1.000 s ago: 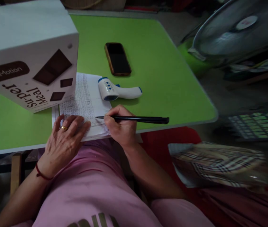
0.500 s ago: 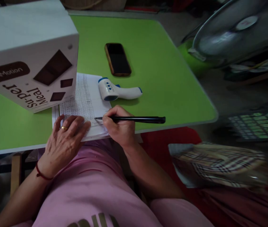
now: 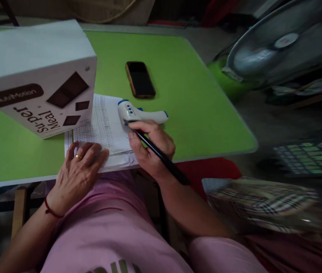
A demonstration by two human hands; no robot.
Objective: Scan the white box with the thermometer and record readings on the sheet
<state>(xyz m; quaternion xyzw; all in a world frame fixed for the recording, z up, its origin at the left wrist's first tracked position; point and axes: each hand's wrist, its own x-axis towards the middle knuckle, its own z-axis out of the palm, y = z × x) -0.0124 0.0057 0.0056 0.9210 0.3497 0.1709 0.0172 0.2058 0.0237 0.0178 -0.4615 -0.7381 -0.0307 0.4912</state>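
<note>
White carton point(image 3: 35, 76), standing on the bench: a brown rounded label on its near side reads "NutriMotion", upside down to the wearer. Just below that label on the same face, brown lettering reads "Su-per Meal", also upside down. Paper sheet point(image 3: 104, 127), partly tucked under the carton's near corner: dense rows of handwriting, too small to read. Pink garment, nearest the camera from the carton: pale letter tops, cut off, illegible.

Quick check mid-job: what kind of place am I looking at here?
Probably a home or small informal workspace, not a factory. A green table holds a handwritten log sheet, an infrared thermometer and a phone; a standing fan sits beside it.
</note>
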